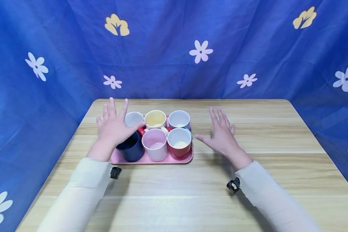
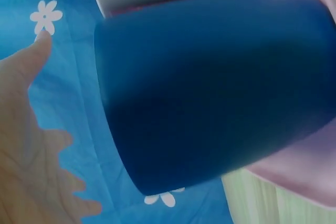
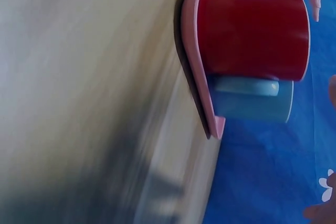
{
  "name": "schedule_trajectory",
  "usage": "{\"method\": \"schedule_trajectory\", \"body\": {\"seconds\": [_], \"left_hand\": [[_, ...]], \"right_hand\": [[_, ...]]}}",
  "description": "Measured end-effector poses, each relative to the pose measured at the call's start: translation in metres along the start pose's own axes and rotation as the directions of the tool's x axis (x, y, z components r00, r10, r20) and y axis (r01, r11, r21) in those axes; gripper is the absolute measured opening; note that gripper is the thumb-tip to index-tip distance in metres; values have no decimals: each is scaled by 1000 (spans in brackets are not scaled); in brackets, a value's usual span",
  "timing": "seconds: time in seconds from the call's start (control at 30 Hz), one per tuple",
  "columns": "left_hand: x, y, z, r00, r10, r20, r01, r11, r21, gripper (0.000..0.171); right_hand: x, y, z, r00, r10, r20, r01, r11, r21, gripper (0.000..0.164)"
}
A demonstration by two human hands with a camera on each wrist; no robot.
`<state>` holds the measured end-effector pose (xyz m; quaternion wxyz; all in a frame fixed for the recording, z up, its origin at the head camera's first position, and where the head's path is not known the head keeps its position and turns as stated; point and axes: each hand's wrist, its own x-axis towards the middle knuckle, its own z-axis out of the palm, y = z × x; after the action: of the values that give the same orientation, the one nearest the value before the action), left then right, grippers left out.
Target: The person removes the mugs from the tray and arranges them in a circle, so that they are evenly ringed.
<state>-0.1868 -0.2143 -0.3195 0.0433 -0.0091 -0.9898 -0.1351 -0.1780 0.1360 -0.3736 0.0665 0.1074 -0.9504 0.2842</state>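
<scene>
A pink tray holds several mugs in two rows. In the front row stand a dark blue mug, a pale pink mug and a red mug with a white inside. Behind them are a white-lined mug, a mug with a pale yellow inside and a light blue mug. My left hand spreads its fingers over the tray's left end, partly covering the dark blue mug. To the right of the tray, my right hand is held with fingers extended, thumb toward the red mug. Both hands hold nothing.
The tray sits on a light wood-grain table, toward its back left. A blue curtain with flower prints hangs behind and beside the table. Small black devices are worn at both wrists.
</scene>
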Motion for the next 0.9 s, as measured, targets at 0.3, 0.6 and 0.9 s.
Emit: {"method": "schedule_trajectory", "body": {"seconds": [0.3, 0.6, 0.9], "left_hand": [[-1, -22, -3, 1000, -20, 2, 20, 996, -85, 109], [-2, -43, -5, 999, -45, 3, 44, 983, -180, 109], [-4, -64, -2, 998, -54, -36, 40, 947, -319, 102]], "right_hand": [[-5, -8, 17, 998, -55, -40, 57, 997, 55, 114], [-9, -14, 33, 994, -90, -59, 97, 986, 134, 119], [-15, -18, 45, 995, -84, -58, 95, 969, 229, 121]]}}
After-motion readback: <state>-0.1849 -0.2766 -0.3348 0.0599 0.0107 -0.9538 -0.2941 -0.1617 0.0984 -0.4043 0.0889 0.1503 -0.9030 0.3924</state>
